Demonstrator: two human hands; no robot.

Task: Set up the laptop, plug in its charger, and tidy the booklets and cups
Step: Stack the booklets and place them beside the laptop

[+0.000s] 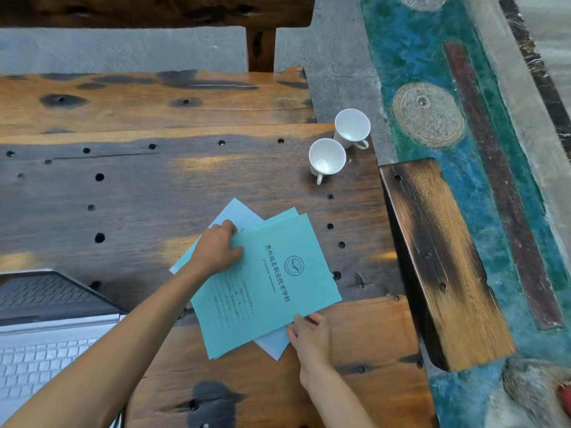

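A loose pile of teal and pale blue booklets lies on the wooden table, the top one printed with black characters and a round emblem. My left hand grips the pile's upper left edge, thumb on the top cover. My right hand pinches the pile's lower right corner. Two white cups stand upright and touching near the table's right edge: the nearer cup and the farther cup. The open silver laptop sits at the lower left, partly cut off. No charger is visible.
The dark plank table has several round holes. A wooden bench runs along its right side, and another bench stands beyond the far edge. The painted teal floor lies to the right.
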